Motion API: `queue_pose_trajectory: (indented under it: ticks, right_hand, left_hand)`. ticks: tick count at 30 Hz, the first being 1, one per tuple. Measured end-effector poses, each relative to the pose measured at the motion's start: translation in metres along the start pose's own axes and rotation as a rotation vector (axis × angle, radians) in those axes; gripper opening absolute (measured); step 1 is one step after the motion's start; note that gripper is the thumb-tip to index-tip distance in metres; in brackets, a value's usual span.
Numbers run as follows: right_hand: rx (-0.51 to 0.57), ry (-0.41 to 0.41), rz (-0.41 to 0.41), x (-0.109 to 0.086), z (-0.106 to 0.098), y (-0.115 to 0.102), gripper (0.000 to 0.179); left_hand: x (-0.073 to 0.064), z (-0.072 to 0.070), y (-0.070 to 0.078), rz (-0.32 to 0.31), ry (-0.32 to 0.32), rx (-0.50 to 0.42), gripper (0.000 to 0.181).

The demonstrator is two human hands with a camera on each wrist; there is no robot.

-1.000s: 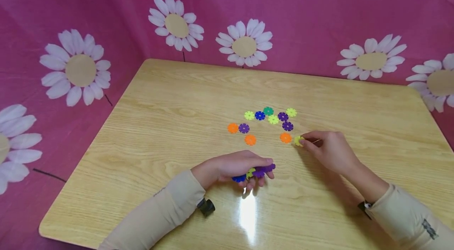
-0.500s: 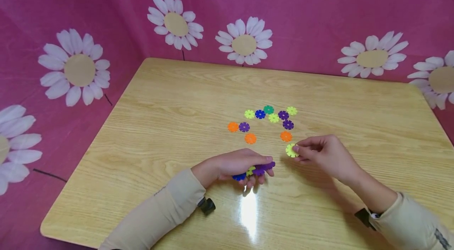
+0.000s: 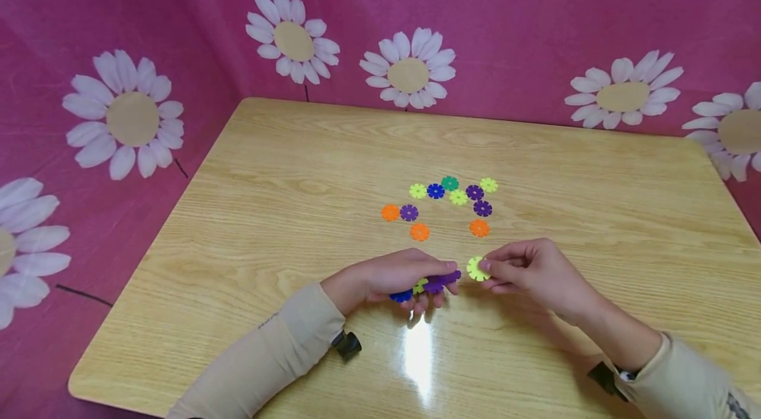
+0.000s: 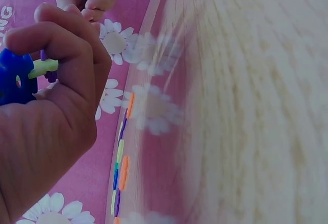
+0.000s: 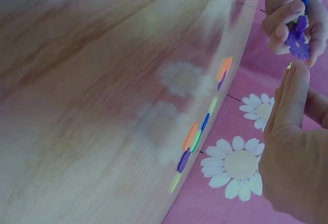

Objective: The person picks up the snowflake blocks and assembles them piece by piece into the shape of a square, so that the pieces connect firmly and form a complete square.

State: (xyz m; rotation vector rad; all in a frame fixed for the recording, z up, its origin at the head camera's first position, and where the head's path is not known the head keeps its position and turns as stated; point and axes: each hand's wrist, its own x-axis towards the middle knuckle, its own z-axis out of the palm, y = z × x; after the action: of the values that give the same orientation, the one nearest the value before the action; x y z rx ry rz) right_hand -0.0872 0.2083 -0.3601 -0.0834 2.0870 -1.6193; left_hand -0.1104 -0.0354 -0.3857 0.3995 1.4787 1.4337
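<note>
Left hand (image 4: 66, 103) grips blue piece (image 4: 13, 70) (coloured discs (image 4: 120, 151) edge-on, tabletop (image 4: 256, 106)).

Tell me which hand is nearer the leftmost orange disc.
Left. In the head view, the left hand is below the leftmost orange disc; the right hand is lower-right, farther.

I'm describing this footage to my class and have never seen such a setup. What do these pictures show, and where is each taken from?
No robot here, just bare-handed human work. The wide pictures are taken from the head, looking forward and down; the other two come from the left and right wrists. On the wooden table lie small notched discs in orange, yellow, purple, blue and green. The left hand holds a cluster of blue, yellow and purple pieces; the right hand pinches a single yellow disc.
</note>
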Motion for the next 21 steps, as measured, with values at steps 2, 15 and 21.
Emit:
queue_pose_trajectory:
  ticks: [2, 15, 21]
  right_hand:
    - [0.006, -0.003, -0.001, -0.0011, 0.0023, -0.0009, 0.037]
    - [0.007, -0.023, 0.0, -0.0068, 0.0103, -0.0061, 0.039]
    - [0.016, -0.03, 0.001, -0.0066, 0.0103, -0.0045, 0.039]
  left_hand:
    - [0.0002, 0.0004, -0.0007, -0.003, 0.003, -0.001, 0.055]
    - [0.0002, 0.0026, 0.0003, 0.003, 0.009, 0.033, 0.055]
    - [-0.0003, 0.0036, 0.0005, 0.004, 0.018, 0.068, 0.054]
